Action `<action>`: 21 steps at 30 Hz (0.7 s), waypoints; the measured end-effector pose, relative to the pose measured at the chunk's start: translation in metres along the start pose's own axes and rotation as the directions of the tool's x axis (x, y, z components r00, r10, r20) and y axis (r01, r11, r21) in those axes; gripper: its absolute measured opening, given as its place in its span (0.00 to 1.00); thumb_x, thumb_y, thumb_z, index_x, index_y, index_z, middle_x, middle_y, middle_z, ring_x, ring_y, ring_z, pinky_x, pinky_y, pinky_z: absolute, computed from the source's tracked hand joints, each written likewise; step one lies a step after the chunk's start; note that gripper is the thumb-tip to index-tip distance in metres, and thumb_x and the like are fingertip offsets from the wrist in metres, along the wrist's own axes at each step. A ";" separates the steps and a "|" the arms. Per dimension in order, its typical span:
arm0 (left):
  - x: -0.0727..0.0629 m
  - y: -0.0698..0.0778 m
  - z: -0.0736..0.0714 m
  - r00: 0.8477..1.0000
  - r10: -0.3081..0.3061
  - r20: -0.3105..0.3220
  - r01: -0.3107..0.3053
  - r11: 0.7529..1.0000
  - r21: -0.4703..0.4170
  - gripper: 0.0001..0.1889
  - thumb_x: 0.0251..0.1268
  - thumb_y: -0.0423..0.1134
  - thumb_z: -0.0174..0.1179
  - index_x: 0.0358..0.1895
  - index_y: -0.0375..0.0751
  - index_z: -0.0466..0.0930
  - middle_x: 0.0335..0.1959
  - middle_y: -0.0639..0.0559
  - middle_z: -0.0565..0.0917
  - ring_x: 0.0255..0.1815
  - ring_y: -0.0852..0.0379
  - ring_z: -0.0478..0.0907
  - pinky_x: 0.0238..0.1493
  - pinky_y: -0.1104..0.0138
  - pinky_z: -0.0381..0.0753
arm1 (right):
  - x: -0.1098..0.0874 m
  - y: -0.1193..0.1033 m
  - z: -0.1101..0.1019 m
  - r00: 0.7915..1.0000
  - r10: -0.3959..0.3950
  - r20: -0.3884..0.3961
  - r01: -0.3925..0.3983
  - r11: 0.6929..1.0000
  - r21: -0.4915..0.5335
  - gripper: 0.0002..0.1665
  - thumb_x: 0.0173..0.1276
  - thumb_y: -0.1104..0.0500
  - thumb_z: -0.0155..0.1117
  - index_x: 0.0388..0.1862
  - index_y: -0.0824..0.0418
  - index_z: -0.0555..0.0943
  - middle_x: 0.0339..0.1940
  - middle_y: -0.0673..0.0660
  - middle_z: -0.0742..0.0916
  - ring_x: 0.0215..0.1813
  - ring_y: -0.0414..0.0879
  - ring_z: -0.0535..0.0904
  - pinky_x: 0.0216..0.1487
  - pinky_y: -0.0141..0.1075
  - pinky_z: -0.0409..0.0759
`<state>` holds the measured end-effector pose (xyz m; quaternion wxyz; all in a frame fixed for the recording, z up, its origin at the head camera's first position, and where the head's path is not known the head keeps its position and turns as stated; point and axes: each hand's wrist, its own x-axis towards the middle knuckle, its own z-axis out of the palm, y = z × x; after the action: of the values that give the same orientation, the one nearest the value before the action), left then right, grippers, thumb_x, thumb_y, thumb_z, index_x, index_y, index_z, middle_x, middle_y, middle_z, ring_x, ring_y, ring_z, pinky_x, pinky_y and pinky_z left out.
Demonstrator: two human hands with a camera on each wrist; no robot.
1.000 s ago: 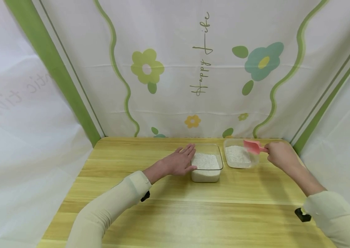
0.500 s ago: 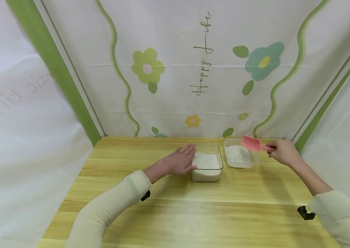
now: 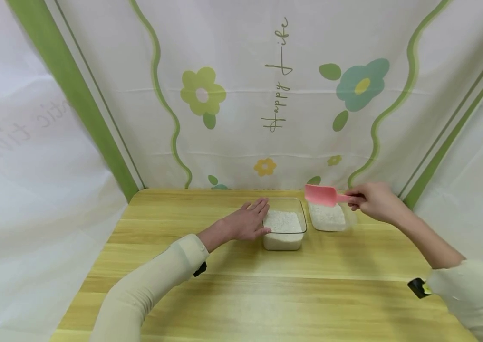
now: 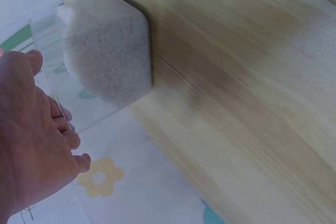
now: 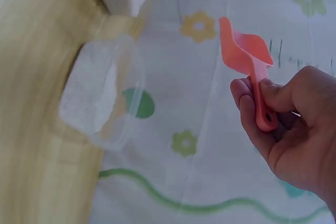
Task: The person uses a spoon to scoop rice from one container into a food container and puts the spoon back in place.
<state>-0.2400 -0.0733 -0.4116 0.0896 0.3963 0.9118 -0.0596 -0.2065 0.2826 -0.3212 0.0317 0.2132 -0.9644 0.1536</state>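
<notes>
White floral curtain [image 3: 233,133] hung behind, "Happy Life" lettering sideways; wood-grain tabletop [image 3: 250,299] below. Clock dirs per head view.

Pink scoop [image 3: 320,195]: held up, at far side of table, bowl toward 9 o'clock, handle toward 3. Long axis approx. level, left–right. No white load made out in bowl; can't rule out traces.

R hand [image 3: 376,202] at 3 o'clock of bowl: thumb & curled fingers pinch handle. R wrist cam: handle's holed end sits inside grip.

Key relation: deep clear container [image 3: 283,242] lies at approx. 8 o'clock from bowl; shallow clear tub [image 5: 116,136] at approx. 6, its far part screened by bowl. R wrist view puts scoop well apart from tub; exact ht. not readable.

Deep container holds white grains [image 3: 284,221], bare wall above fill. Tub just to its 3 o'clock side, small gap btw., also part-filled w/ white grains.

L hand [image 3: 246,223] at 9 o'clock of deep container, the nearer hand to it: fingers laid fairly straight & close along wall by rim, thumb set apart at near corner. R hand nearer tub.

Outermost: cream sleeves [image 3: 472,294], one per arm.
</notes>
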 end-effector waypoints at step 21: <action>0.002 -0.003 0.004 1.000 0.014 -0.022 -0.014 1.000 -0.011 0.43 0.79 0.65 0.31 0.81 0.35 0.42 0.83 0.41 0.40 0.84 0.48 0.37 0.80 0.50 0.51 | 0.082 -0.074 0.065 0.785 -0.588 0.196 0.552 0.518 -0.654 0.11 0.58 0.69 0.72 0.21 0.56 0.83 0.23 0.50 0.85 0.22 0.43 0.77 0.20 0.34 0.73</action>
<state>-0.2432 -0.0745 -0.4160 0.0821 0.4027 0.9103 -0.0493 -0.2493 0.1663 -0.3516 0.1799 0.4857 -0.8254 -0.2246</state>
